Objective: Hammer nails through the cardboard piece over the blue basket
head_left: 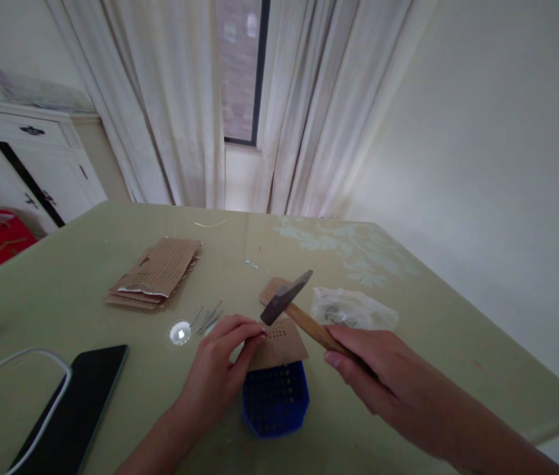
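Note:
My right hand (366, 359) is wrapped round the wooden handle of a hammer (312, 326). The hammer's dark metal head is above a piece of brown cardboard (279, 349) with rows of small holes. Part of that cardboard lies over a blue plastic basket (275, 402). My left hand (227, 356) is closed in a pinch at the cardboard's left side, just beside the hammer head. What sits between its fingertips is too small to make out. Several thin metal nails (209, 318) lie beyond the left hand, next to a small shiny round disc (180, 333).
A stack of perforated cardboard (158, 270) lies at the back left. Behind the hammer are another cardboard piece (273, 289) and a clear plastic bag (353, 309). A dark tablet (79, 402) with a white cable (64, 369) across it occupies the left front.

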Action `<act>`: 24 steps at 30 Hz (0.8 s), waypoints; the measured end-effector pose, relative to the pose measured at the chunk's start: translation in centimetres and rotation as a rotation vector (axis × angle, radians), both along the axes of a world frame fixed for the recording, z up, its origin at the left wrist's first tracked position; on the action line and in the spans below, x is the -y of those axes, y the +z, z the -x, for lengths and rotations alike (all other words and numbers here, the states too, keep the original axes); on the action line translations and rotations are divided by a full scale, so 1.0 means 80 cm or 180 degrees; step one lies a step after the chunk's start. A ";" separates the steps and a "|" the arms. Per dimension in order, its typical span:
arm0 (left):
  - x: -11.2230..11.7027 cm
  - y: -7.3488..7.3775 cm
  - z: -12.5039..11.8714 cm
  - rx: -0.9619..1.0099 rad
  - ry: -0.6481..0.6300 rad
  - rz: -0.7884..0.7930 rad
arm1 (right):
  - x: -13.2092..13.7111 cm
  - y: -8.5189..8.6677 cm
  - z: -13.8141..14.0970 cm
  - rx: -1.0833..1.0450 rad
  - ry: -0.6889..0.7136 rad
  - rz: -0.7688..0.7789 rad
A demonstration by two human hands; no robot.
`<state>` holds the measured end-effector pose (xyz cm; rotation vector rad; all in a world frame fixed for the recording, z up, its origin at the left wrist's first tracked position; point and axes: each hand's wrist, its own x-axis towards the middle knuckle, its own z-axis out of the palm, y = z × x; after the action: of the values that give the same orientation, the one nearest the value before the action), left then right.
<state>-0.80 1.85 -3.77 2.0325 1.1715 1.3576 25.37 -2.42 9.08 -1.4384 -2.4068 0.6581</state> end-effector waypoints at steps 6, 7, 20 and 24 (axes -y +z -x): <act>0.002 0.002 0.002 -0.0100 -0.0097 0.0162 | 0.002 -0.007 0.005 0.0008 0.0118 0.0074; 0.003 0.002 0.003 -0.0089 -0.0104 0.0166 | 0.002 -0.007 0.005 -0.0011 0.0102 0.0022; 0.004 -0.005 0.011 -0.0256 -0.0016 0.0397 | 0.009 0.010 -0.003 0.0040 -0.0042 -0.0422; 0.004 0.000 0.010 -0.0096 -0.0294 0.0738 | 0.010 0.001 0.001 0.0042 0.0008 -0.0260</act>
<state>-1.59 1.54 -3.77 1.9222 1.1735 1.0963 25.31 -3.22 9.13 -1.4117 -2.4162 0.5460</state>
